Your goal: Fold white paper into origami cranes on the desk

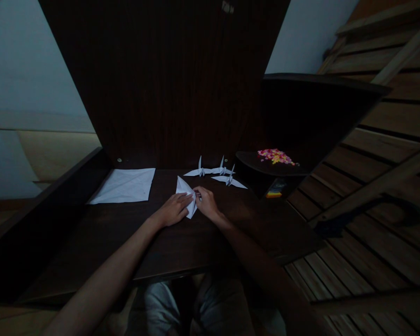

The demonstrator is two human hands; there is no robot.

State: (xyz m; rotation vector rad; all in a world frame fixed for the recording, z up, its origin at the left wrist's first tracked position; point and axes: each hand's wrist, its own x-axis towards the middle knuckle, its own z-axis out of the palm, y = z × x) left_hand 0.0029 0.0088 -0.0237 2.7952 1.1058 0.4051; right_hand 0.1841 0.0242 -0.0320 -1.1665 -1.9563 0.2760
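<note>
On the dark desk lies a partly folded white origami paper (183, 185), with a pointed tip at its far end and another toward me. My left hand (173, 207) rests flat across its left side, fingers stretched out and pressing it down. At the paper's right edge, my right hand (206, 201) has its thumb and fingers closed together on the fold; the fingertips are partly hidden. Beyond the hands stand three finished paper cranes, one at the left (202, 172), one behind (223, 171) and one nearer (230, 179), wings spread.
White paper sheets (125, 185) lie at the desk's left, beside a raised side panel (52, 186). A small dark shelf (245, 161) on the right carries a heap of pink and yellow bits (275, 156). Under it sits a small item with a yellow-orange edge (274, 193).
</note>
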